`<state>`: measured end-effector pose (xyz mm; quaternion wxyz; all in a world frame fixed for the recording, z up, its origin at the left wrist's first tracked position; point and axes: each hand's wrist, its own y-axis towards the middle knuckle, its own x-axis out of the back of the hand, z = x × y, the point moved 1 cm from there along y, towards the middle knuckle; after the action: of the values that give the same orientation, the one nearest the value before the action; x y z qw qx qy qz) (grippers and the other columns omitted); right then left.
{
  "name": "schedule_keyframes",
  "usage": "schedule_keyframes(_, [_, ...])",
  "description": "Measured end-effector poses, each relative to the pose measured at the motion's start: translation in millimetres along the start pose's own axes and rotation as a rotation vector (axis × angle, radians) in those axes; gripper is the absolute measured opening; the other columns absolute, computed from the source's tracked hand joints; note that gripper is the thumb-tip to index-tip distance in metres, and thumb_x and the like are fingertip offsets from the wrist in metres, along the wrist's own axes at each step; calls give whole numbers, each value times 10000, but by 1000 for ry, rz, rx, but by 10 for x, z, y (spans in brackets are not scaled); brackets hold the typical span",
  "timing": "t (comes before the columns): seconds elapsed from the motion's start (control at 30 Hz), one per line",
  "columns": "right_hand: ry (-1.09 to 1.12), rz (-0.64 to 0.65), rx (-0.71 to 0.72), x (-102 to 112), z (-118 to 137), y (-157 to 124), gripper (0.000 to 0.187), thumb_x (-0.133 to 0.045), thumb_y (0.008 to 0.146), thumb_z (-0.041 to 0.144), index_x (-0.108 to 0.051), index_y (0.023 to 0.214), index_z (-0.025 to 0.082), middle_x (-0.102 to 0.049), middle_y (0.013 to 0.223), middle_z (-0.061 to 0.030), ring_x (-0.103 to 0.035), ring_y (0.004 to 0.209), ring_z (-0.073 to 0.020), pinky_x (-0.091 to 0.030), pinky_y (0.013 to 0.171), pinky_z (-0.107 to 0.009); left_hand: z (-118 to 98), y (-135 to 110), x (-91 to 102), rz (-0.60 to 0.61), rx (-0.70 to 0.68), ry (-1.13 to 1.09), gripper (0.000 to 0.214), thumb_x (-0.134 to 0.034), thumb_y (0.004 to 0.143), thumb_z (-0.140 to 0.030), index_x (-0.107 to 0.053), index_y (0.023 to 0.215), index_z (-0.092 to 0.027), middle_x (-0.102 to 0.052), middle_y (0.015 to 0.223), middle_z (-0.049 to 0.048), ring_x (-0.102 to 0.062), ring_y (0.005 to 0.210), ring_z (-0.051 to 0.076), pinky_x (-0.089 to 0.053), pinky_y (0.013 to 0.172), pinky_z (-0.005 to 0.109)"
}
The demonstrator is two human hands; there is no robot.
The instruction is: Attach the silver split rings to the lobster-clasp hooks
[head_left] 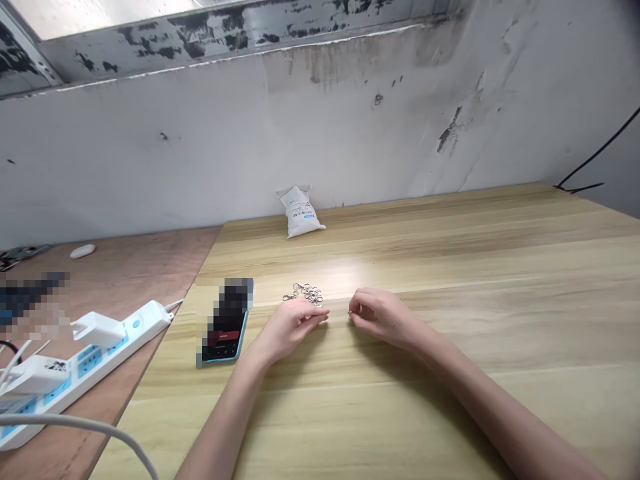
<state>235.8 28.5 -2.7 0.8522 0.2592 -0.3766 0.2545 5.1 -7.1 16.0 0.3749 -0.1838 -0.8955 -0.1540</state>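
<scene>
My left hand (295,325) rests low over the wooden table, its thumb and forefinger brought together. Whatever may be between those fingertips is too small to make out. Just to its right, across a narrow gap, my right hand (379,312) is curled in a pinch. A tiny light speck shows at the right fingertips, but its kind is not clear. Directly beyond my left hand lies a small heap of silvery metal swivel clasps (311,293), partly hidden by the knuckles. One clasp (289,297) lies slightly apart at the left of the heap.
Left of my left hand lies a smartphone (227,333), partly blurred out. A white plastic pouch (301,212) with a label stands near the wall. On the brown table at left are a white power strip (145,321) with chargers, a grey cable (100,425) and a white oval object (83,251).
</scene>
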Motion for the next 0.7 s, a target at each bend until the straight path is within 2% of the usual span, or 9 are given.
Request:
schedule_keyframes(0.2, [-78, -16, 2, 30, -100, 4, 94, -556, 840, 157, -622, 780, 187, -620, 787, -31, -552, 711, -151, -404, 627, -260, -1, 5, 10, -48, 70, -83, 121, -599, 898, -224, -717, 876, -207, -754, 863, 37, -683, 792, 166, -527, 711, 294])
schedule_keyframes(0.27, [-102, -13, 2, 41, -135, 2, 102, -558, 848, 166, -635, 786, 190, -613, 792, -35, -552, 712, -156, -408, 623, -266, -3, 8, 12, -63, 54, -67, 104, -606, 889, -201, -701, 849, -205, -749, 877, 39, -686, 822, 170, -542, 722, 303])
schedule_keyframes(0.37, [-105, -38, 44, 40, -147, 2, 110, -562, 876, 183, -657, 822, 198, -624, 856, -54, -575, 789, -179, -446, 680, -296, 11, 16, 14, -132, -63, 9, 101, -625, 872, -157, -687, 808, -205, -737, 1002, 65, -667, 1000, 200, -543, 869, 382])
schedule_keyframes(0.47, [-74, -83, 111, 1, -96, 9, 106, -585, 898, 213, -682, 857, 211, -632, 1107, -103, -579, 1043, -242, -469, 877, -413, 35, 24, 9, -199, -139, 114, 93, -651, 858, -148, -686, 792, -203, -666, 1235, 94, -514, 1289, 251, -461, 1026, 488])
schedule_keyframes(0.57, [-56, -123, 135, -69, -27, 19, 87, -630, 892, 251, -712, 865, 238, -510, 1400, -108, -407, 1341, -321, -378, 1031, -556, 41, 29, -3, -193, -132, 205, 85, -686, 841, -183, -683, 757, -198, -564, 1395, 92, -353, 1424, 289, -340, 1111, 590])
schedule_keyframes(0.63, [-42, -141, 134, -111, -1, 25, 89, -644, 889, 266, -728, 866, 247, -421, 1498, -95, -291, 1426, -341, -327, 1073, -597, 31, 30, -13, -177, -132, 246, 92, -696, 837, -204, -687, 746, -198, -515, 1449, 87, -302, 1453, 300, -264, 1137, 635])
schedule_keyframes(0.7, [-27, -160, 117, -136, 1, 28, 103, -641, 894, 281, -737, 875, 249, -366, 1539, -89, -231, 1454, -349, -298, 1092, -615, 17, 30, -21, -165, -138, 262, 93, -694, 839, -213, -698, 748, -203, -478, 1482, 80, -262, 1471, 300, -214, 1150, 651])
